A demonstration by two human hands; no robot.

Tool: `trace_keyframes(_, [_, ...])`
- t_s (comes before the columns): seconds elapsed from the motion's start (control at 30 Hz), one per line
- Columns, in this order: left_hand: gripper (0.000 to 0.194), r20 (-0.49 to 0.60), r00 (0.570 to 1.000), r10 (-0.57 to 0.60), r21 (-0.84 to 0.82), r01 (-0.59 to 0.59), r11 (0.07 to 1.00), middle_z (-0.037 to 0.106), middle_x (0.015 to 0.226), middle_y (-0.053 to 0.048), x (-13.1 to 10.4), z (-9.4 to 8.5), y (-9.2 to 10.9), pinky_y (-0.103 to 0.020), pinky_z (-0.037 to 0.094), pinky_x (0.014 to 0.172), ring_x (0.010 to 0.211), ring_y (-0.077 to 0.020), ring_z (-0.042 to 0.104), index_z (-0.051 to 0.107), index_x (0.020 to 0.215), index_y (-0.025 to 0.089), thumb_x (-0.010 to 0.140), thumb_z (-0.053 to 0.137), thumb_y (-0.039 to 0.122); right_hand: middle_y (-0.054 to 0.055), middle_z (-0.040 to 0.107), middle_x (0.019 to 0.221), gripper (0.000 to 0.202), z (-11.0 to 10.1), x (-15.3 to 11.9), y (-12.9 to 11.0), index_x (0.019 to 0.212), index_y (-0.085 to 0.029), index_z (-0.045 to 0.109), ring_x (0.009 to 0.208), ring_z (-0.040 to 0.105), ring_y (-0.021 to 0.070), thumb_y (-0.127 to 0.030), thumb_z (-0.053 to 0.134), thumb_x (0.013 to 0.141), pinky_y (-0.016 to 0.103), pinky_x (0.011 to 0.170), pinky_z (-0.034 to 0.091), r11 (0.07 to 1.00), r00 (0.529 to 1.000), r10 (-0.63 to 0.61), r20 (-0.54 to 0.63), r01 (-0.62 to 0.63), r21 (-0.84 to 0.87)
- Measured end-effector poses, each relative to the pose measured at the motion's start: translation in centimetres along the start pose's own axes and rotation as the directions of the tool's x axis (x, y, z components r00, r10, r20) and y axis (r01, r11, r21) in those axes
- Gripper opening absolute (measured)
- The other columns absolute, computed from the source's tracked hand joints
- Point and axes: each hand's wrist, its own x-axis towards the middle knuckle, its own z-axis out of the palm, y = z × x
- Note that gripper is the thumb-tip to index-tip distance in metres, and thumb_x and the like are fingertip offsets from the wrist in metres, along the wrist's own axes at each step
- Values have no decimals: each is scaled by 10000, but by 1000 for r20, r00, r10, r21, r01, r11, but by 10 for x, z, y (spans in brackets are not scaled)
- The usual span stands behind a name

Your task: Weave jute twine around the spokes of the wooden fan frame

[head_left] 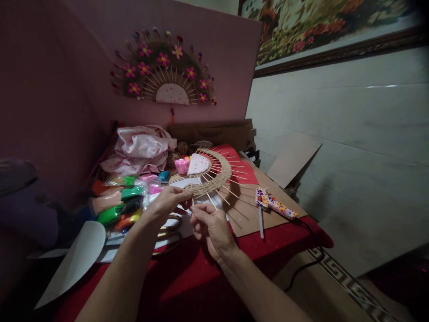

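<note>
A half-round fan-shaped frame (225, 169) of thin wooden sticks with a woven twine band is held over the table, its dotted white centre (199, 164) facing up. My left hand (169, 203) pinches the near end of the twine band. Just below it, my right hand (212, 226) has its fingers closed at the tips of the lowest wooden sticks (212, 202); whether a strand of twine is also between them is hidden. Other stick ends stick out past the band toward the right.
A flower-patterned glue gun (275, 205) lies on cardboard (246, 221) at right, its black cord (313, 232) hanging off the edge. Packets of coloured clay (132, 193), pink cloth (144, 145) and red sheet (246, 172) surround the frame. A finished flowered fan (172, 93) hangs behind.
</note>
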Motion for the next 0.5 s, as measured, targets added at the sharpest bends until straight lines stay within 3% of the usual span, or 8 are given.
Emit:
trace_keyframes(0.33, [409,-56,998,3,9,-2,1000,544,561,-16,1,1,-5,-217,389,473,493,-99,492,567,570,122,723,516,497,-26,565,509,202,0,-2,1,726,-131,605,363,393,40,-295,694,649,146,306,308,1000,1000,11,5,-11,7])
trace_keyframes(0.5, [345,-107,994,21,-40,-25,999,524,530,-3,5,5,-6,-221,404,497,493,-92,484,547,524,117,676,596,423,-23,568,511,197,0,-2,2,735,-130,606,360,391,39,-293,687,660,146,309,308,1000,1000,14,11,-14,2])
